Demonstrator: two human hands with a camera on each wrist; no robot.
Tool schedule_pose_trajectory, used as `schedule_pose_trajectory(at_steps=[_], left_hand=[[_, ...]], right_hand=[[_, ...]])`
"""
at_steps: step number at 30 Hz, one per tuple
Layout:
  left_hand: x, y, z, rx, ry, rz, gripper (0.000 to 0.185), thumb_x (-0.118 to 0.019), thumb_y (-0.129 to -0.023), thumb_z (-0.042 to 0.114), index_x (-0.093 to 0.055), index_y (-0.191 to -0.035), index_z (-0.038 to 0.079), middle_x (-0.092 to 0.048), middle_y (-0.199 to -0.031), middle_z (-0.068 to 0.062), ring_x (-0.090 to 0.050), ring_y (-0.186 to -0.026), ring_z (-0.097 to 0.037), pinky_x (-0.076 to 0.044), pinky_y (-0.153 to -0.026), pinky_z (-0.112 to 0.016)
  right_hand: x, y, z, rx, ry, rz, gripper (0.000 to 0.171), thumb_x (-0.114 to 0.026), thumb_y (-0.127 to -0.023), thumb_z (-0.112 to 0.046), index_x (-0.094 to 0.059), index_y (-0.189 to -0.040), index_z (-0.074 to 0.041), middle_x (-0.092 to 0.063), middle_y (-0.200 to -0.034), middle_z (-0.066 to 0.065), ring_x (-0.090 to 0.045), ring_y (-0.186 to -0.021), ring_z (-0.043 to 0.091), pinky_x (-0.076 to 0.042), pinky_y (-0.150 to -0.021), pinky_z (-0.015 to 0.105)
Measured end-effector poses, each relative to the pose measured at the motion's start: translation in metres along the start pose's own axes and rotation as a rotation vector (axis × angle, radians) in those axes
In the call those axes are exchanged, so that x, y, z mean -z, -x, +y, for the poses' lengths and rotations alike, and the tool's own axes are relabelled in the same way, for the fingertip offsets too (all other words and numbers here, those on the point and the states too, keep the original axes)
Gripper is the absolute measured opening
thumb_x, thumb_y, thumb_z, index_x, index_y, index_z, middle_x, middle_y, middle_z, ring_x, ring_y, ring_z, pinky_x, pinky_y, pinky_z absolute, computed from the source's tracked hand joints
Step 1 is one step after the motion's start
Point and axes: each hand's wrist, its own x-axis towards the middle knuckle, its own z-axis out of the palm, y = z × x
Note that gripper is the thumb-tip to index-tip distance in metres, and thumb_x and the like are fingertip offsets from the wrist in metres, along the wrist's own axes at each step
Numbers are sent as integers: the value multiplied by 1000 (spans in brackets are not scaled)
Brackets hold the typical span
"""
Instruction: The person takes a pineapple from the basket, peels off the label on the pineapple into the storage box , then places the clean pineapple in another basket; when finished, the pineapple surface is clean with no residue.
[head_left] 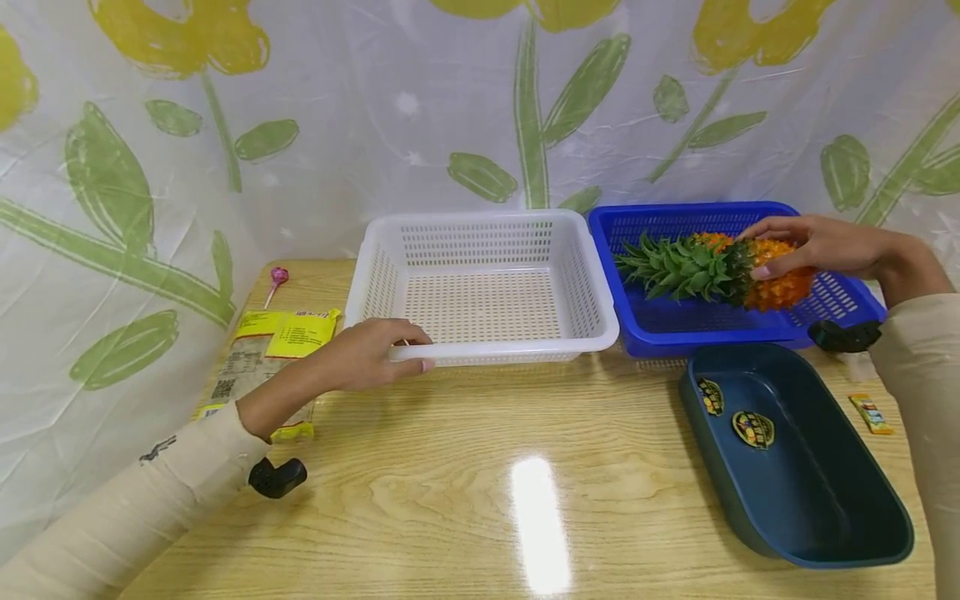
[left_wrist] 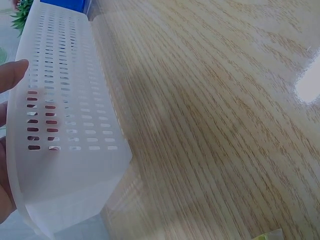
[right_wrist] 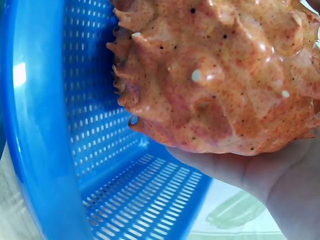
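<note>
In the head view a pineapple (head_left: 780, 287) with a green leafy crown (head_left: 678, 265) lies in the blue basket (head_left: 652, 340), crown to the left. My right hand (head_left: 813, 242) grips it from above, thumb on the near side and fingers on the far side. The right wrist view shows the knobbly orange pineapple (right_wrist: 215, 80) up close against the palm. My left hand (head_left: 375, 354) holds the near left rim of a white basket (head_left: 510, 352), fingers inside and thumb outside. The left wrist view shows that basket's slotted wall (left_wrist: 70, 100) with the fingers behind it.
A dark green basin (head_left: 810, 467) with two stickers inside stands at the right front. Beside it lies a small wrapped snack (head_left: 872, 414). On the left are a yellow-edged packet (head_left: 300, 333) and a pink lollipop (head_left: 278, 277). A flowered curtain (head_left: 337, 125) hangs behind.
</note>
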Motion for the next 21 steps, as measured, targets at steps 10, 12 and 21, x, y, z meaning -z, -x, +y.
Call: schedule_pose_trajectory(at_steps=[10,12,21], left_hand=[[0,0,-1,-10,3,3,26,-71,-94,34,-74,-112,16,-73,-111,2,-63,-99,-17,-49,-88,-41],[0,0,-1,-8,4,2,26,-71,-94,35,-74,-112,16,-73,-111,2,-63,-98,-17,-49,-88,-41],[-1,0,-2,-8,4,0,27,-72,-94,33,-74,-113,14,-73,-112,0,-63,-99,-17,-49,-89,-41]], right_hand=[[-9,-8,8,6,-27,-22,63,-65,-98,-23,-34,-151,-6,-24,-157,26,-30,-137,54,-40,-96,70],[-9,-9,9,12,-29,-23,63,-66,-98,-22,-35,-151,-6,-25,-156,26,-31,-136,54,-41,-96,70],[-11,-13,9,21,-38,-42,61,-67,-97,-21,-38,-148,-5,-25,-156,29,-32,-137,56,-45,-94,66]])
